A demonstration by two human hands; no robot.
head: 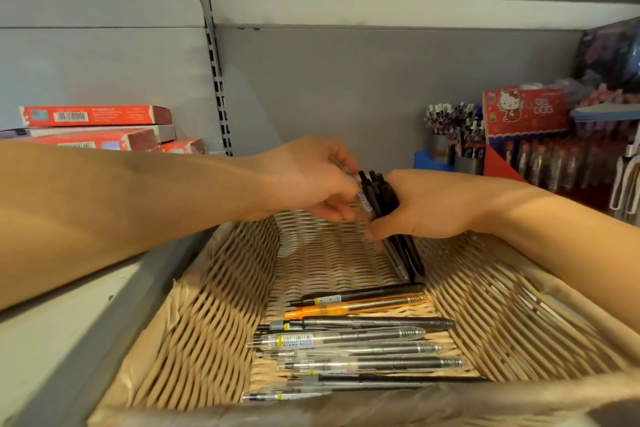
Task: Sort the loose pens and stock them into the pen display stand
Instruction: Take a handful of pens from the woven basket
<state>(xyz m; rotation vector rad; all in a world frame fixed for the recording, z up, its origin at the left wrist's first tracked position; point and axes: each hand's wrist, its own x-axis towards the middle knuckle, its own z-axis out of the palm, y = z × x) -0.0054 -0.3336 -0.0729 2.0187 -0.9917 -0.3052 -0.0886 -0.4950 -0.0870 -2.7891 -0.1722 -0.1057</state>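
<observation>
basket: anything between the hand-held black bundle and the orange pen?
Head view: one black pen lies crosswise between the bundle of black pens gripped by the right hand and the orange pen; otherwise bare wicker basket floor.

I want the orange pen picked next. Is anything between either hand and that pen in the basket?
Nothing visible covers the orange pen; it lies exposed between black pens on the basket floor. But the right hand grips a bundle of black pens and the left hand pinches one.
</observation>
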